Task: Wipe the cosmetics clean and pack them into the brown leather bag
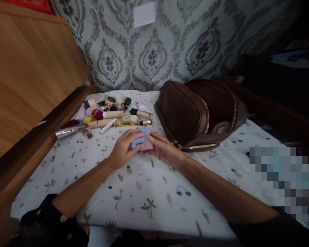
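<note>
Over the middle of the patterned sheet, my two hands meet close together. My left hand [125,147] is closed on a crumpled light-blue cloth [138,140]. Between the fingers of my right hand [166,148] is a small pale-pink item [146,144], pressed against the cloth; its kind is hard to make out because the fingers cover much of it. Just beyond my hands lie a white tube [108,126] and a gold-and-black cosmetic tube [126,123]. A brown zippered bag [182,109] stands open beyond my right hand.
Several cosmetics lie heaped at the back left, among them a dark-red-capped tube [97,114], a foundation bottle [141,113] and a silver tube [68,131]. A wooden panel [33,65] borders the left side. Behind is a patterned wall [151,58]. A blurred patch covers the right edge.
</note>
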Demonstrator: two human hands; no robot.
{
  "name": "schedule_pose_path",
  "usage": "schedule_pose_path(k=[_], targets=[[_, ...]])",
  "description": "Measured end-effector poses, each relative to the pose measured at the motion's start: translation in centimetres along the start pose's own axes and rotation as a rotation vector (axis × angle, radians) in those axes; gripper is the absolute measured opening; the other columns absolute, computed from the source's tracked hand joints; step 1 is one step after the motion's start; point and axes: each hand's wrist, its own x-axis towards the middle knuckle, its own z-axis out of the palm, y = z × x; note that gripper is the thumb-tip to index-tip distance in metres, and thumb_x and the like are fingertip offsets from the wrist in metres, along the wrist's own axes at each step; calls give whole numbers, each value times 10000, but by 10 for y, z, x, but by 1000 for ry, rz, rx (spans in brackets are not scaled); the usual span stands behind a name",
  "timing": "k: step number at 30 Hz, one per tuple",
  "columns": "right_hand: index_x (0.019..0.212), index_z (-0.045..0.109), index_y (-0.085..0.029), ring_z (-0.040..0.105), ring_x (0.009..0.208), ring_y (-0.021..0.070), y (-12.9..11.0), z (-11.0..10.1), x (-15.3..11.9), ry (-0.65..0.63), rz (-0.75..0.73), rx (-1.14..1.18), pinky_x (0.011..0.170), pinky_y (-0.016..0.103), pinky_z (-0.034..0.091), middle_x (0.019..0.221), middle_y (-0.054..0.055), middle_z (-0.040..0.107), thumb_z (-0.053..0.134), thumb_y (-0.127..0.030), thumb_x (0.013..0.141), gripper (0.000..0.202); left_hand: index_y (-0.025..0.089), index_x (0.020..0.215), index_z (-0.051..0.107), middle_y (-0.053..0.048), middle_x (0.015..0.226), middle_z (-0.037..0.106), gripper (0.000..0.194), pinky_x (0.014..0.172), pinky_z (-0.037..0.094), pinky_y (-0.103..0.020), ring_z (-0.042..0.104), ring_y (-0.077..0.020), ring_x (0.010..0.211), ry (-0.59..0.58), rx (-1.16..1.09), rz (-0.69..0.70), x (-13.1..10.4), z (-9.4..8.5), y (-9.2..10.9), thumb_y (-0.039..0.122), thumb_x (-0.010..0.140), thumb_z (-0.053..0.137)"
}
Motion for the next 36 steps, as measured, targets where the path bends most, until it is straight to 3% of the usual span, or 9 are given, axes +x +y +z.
schedule_pose_path(k=[17, 26, 36], targets=[[1003, 613, -208, 742, 740, 150, 1, -2, 1, -14, 0, -6, 682, 249, 596, 858, 6, 741, 732, -371, 843, 257, 214, 1204, 618, -97, 1151, 648, 276, 970, 514, -399, 615, -217, 1107, 0, -24, -5, 2, 0, 1, 257, 931, 603], [986, 621, -218, 747, 749, 157, 0, -2, 0, -14, -2, 22, 679, 241, 590, 860, -4, 747, 777, -378, 797, 293, 211, 1210, 618, -96, 1153, 649, 284, 979, 508, -400, 611, -218, 1121, 0, -32, -15, 1, 1, 0, 257, 930, 604], [1016, 594, -215, 743, 777, 160, 1, -5, 1, -15, 12, 14, 709, 265, 590, 880, 15, 745, 714, -338, 860, 233, 212, 1205, 615, -102, 1163, 647, 280, 977, 509, -404, 612, -220, 1119, -8, -24, -7, 2, 0, 0, 254, 929, 605]])
